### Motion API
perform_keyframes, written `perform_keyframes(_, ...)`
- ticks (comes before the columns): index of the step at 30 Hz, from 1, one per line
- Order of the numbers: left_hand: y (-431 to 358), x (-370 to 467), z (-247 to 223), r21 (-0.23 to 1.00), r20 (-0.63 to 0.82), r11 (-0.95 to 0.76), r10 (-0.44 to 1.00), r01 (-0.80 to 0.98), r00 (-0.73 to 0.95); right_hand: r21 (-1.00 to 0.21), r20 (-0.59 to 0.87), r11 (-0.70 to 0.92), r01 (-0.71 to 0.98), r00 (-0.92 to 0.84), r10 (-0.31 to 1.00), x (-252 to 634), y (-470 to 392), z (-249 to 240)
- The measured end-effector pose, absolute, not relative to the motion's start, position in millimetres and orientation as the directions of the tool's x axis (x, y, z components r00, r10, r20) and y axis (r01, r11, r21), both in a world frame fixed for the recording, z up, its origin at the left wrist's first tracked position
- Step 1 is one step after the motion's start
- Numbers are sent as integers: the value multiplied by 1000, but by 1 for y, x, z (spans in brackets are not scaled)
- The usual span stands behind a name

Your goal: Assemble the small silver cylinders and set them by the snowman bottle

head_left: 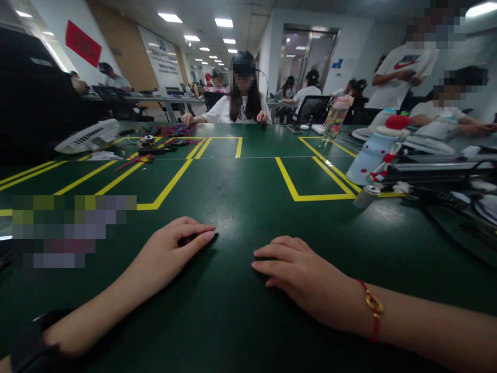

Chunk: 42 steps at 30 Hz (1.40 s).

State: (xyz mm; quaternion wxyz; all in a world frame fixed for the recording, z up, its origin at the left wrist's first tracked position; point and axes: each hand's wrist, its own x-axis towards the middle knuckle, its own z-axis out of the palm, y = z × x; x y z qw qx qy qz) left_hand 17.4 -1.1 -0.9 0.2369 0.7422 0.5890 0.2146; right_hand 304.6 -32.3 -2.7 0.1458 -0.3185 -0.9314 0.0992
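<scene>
My left hand [176,243] rests low over the dark green table [233,321], its index finger and thumb stretched out and their tips close together. Nothing shows between those fingertips, and the other fingers are partly hidden behind them. Across a short gap to the right, my right hand [289,264] lies palm down with its fingers loosely apart and holding nothing. A red cord bracelet [374,305] with a gold piece circles my right wrist. Around my left wrist is a black band [34,342].
Yellow tape [322,197] outlines areas on the table. On the right stand a can [366,196], a light blue bottle [365,158] and a clear pink-lidded bottle [337,119]. Wires and small parts [171,140] lie at the far left near a white fan [89,137]. A person [217,110] sits opposite.
</scene>
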Motion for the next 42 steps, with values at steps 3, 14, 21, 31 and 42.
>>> perform_keyframes(3, -1, 17, -1, 604, 47, -198, 976, 772, 214, -401, 227, 707, 583, -684, 693, 309, -29, -6)
perform_keyframes(14, 0, 17, -3, 627, 56, -208, 973, 750, 223, -652, 386, 109, 750, 205, 899, 426, 37, 54)
perform_keyframes(21, -1, 18, -2, 634, 57, -203, 974, 746, 217, -278, 305, -97, 956, 184, 935, 498, 60, 53)
perform_keyframes(31, -2, 18, -1, 629, 57, -217, 970, 746, 234, -311, 171, -161, 936, 222, 960, 511, 63, 61)
perform_keyframes(42, -2, 19, 1, 609, 60, -219, 971, 762, 231, -264, 153, -131, 956, 176, 972, 507, 62, 60)
